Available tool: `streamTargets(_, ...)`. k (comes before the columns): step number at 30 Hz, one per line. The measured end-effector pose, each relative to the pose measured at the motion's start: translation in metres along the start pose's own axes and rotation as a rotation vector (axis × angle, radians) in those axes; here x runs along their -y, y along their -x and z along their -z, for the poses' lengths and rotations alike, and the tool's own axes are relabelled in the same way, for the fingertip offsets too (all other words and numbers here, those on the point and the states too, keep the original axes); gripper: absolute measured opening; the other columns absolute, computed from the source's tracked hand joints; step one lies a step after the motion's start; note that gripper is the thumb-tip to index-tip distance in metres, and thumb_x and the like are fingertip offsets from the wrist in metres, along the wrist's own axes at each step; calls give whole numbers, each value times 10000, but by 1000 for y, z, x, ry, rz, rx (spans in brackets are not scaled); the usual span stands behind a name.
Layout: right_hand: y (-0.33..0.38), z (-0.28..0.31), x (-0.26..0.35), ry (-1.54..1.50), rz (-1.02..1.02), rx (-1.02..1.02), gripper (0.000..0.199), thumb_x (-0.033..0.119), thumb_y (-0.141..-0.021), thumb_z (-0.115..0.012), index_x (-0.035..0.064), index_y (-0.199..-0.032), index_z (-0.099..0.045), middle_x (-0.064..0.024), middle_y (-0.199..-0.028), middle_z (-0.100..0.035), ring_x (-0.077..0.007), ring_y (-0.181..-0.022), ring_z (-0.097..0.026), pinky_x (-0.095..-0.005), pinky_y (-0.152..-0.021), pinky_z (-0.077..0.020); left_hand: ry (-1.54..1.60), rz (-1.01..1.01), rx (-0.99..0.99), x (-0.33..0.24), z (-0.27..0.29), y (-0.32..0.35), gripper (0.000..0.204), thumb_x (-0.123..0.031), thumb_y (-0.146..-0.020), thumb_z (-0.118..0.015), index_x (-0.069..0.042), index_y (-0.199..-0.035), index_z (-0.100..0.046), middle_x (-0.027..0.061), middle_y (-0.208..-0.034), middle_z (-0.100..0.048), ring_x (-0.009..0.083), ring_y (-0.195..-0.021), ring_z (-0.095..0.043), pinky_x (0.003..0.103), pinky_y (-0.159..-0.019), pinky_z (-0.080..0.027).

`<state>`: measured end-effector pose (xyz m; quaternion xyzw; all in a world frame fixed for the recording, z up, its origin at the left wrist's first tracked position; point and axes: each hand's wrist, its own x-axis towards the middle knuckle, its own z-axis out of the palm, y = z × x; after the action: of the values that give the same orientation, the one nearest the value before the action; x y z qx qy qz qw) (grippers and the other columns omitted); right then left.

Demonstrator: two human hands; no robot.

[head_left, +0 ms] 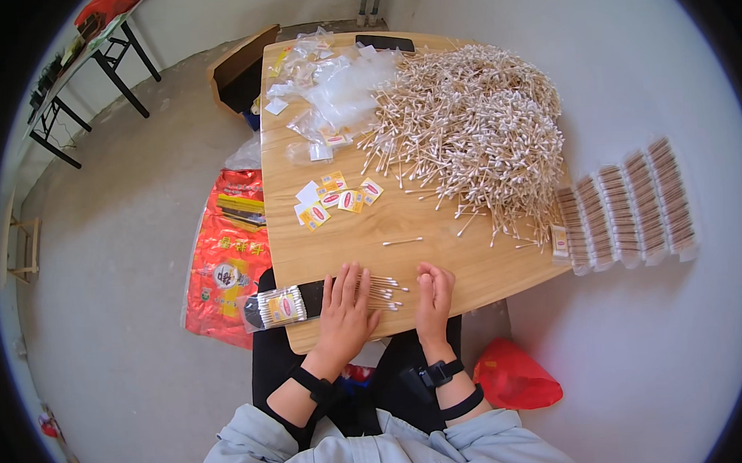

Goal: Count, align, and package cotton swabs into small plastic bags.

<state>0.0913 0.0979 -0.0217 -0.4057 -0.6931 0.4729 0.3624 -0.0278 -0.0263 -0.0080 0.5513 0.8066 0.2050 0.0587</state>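
My left hand (346,309) lies flat, fingers stretched out, across a small bunch of cotton swabs (383,290) near the table's front edge. The swabs' white tips poke out to the right of it. Under and beside that hand runs a flat black strip (311,299). At the strip's left end lies a clear plastic packet (281,306) showing a row of white swab tips and a yellow card. My right hand (434,305) rests at the table edge to the right of the swabs, its fingers curled closed; whatever they may hold is hidden.
A large heap of loose cotton swabs (482,119) covers the back right of the wooden table (346,232). Filled packets (627,208) stand in rows at the right. Yellow cards (351,201), clear bags (340,88) and a single swab (403,242) lie left and middle.
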Motion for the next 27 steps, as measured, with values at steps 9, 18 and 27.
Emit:
streamTargets(9, 8, -35, -13, -198, 6, 79, 457, 297, -1030, -349, -46, -1327, -407, -153, -1332, -397, -239, -1271, -383, -363, -1128, -273, 68, 32, 27, -22, -11, -3, 790, -353, -873, -605, 74, -1446, -266, 260, -1548, -172, 363, -1457, -161, 444, -1181, -162)
streamTargets(18, 2, -30, 0, -533, -140, 67, 546, 391, -1033, -326, -14, -1399, -295, -164, -1424, -349, -230, -1379, -291, -380, -1182, -152, 194, 140, 31, -10, 5, 6, 1012, -388, -757, -727, 86, -1462, -178, 318, -1535, -122, 428, -1450, -126, 494, -1170, -148)
streamTargets(27, -2, -42, 4, -582, -147, 147, 546, 393, -1035, -312, -10, -1403, -324, -155, -1407, -395, -224, -1341, -343, -368, -1162, -202, 59, 26, 75, -19, -9, 5, 1004, -455, -719, -712, 54, -1458, -261, 319, -1534, -148, 421, -1452, -139, 479, -1175, -134)
